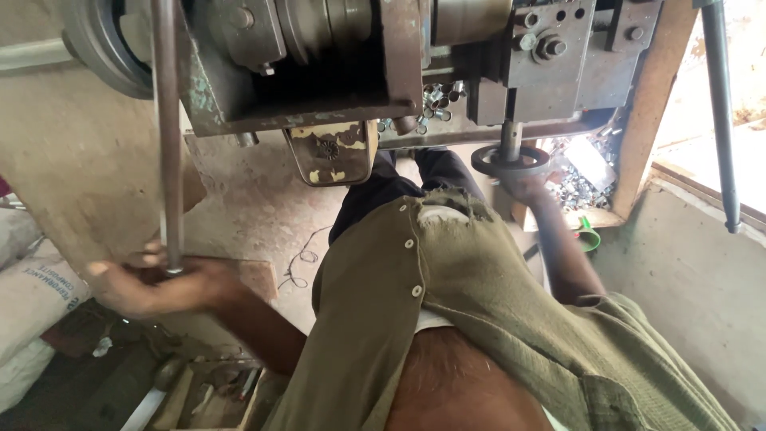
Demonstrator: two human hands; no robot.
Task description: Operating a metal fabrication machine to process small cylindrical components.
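The left hand (148,283) is wrapped around the lower end of a long steel bar (168,136), fingers curled about it just below and to the left of the lathe (319,72). The bar rises straight up past the lathe's left side and is cut off by the top edge, so its upper end cannot be seen. The thumb side of this hand is hard to make out in shadow.

The right hand (523,185) reaches up to a dark handwheel (511,160) hanging under the lathe's right side. Its fingers close on the wheel's lower rim, but most of the palm is hidden behind the wheel and the sleeve, so the exact grip is unclear.

The lathe fills the top of the view, with only its underside and front showing; its upper parts are cut off. Small shiny metal pieces (437,100) lie heaped in a gap in the lathe's middle, too small to tell apart. More metal scrap (578,179) lies right of the handwheel, blurred.

An olive shirt (479,319) below the lathe covers the floor there. A white sack (32,303) sits far left of the lathe, partly cut off. A green funnel (589,237) peeks out beside the right forearm.
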